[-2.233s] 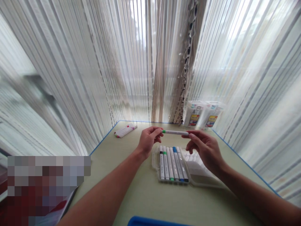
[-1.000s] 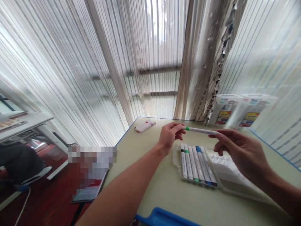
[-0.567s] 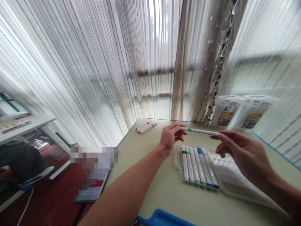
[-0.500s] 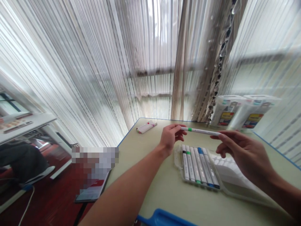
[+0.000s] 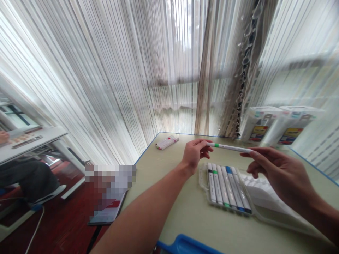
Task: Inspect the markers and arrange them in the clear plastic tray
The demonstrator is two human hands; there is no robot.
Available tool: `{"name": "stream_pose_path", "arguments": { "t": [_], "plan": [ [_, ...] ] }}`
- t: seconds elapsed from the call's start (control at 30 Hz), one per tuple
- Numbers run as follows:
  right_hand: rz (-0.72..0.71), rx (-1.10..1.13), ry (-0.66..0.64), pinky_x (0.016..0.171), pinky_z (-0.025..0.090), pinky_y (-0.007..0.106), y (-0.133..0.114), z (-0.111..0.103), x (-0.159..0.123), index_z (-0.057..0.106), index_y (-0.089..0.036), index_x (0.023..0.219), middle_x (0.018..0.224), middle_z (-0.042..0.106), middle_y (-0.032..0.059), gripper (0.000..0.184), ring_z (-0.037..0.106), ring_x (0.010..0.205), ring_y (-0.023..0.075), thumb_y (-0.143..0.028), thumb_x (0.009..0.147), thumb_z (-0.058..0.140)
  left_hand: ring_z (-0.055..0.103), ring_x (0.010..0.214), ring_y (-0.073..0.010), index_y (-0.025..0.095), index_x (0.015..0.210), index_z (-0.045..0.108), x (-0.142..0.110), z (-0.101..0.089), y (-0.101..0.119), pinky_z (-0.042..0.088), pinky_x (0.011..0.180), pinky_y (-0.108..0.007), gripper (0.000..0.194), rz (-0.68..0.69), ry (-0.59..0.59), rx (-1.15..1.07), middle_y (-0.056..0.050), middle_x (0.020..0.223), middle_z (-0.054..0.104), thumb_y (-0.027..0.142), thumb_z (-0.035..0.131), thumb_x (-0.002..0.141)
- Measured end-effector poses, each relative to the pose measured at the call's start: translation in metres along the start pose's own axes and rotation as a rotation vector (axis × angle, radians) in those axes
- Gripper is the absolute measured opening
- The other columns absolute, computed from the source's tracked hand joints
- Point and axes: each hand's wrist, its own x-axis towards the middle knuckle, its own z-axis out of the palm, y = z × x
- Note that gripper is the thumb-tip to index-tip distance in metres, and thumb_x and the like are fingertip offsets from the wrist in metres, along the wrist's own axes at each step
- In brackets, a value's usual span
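A white marker (image 5: 230,147) with a green band is held level above the table, one end in each hand. My left hand (image 5: 194,153) pinches the end near the green band. My right hand (image 5: 275,169) grips the other end between thumb and fingers. Below them lies an open clear plastic case (image 5: 203,178). Several white markers (image 5: 225,187) with black, green and blue bands or ends fill its left half in a row. The case's right half is partly hidden by my right hand and forearm.
Loose markers (image 5: 167,142) lie at the table's far left corner. Two clear boxes (image 5: 256,127) with yellow labels stand at the back right. A blue tray (image 5: 190,245) shows at the front edge. Left are a blurred-out screen (image 5: 111,208), another table (image 5: 53,137) and a seated person's leg.
The view has swung left, so the table sits further right in the picture. More of the marker's green-banded end now shows beyond my left fingers. Both hands still hold the marker.
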Motion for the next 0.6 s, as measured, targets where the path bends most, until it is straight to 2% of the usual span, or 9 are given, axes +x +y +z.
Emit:
{"name": "stream_pose_path", "arguments": {
  "t": [0.33, 0.5, 0.6],
  "plan": [
    [0.002, -0.02, 0.004, 0.042, 0.049, 0.024, 0.001, 0.0, 0.001, 0.072, -0.015, 0.094, 0.073, 0.073, 0.0093, 0.035, 0.061, 0.051, 0.0152, -0.045, 0.075, 0.076, 0.051, 0.052, -0.009, 0.01, 0.084, 0.07, 0.0, 0.0, 0.0, 0.042, 0.054, -0.025, 0.018, 0.005, -0.001, 0.004, -0.006, 0.067, 0.064, 0.025, 0.063, 0.078],
    [-0.024, 0.047, 0.009, 0.04, 0.049, 0.023, -0.008, 0.006, -0.002, 0.07, -0.015, 0.092, 0.085, 0.073, 0.0094, 0.032, 0.06, 0.05, 0.0123, -0.042, 0.076, 0.076, 0.051, 0.051, -0.0088, 0.01, 0.084, 0.071, -0.001, 0.001, 0.002, 0.042, 0.054, -0.024, 0.017, -0.013, -0.003, 0.001, -0.006, 0.066, 0.064, 0.023, 0.061, 0.078],
    [-0.02, 0.12, -0.035, 0.038, 0.048, 0.024, -0.011, 0.007, -0.002, 0.068, -0.015, 0.091, 0.087, 0.073, 0.0083, 0.03, 0.061, 0.048, 0.0121, -0.042, 0.078, 0.074, 0.052, 0.051, -0.0086, 0.01, 0.083, 0.071, -0.001, 0.001, 0.004, 0.042, 0.054, -0.024, 0.017, -0.012, 0.017, 0.008, -0.005, 0.065, 0.063, 0.022, 0.061, 0.078]
  ]
}}
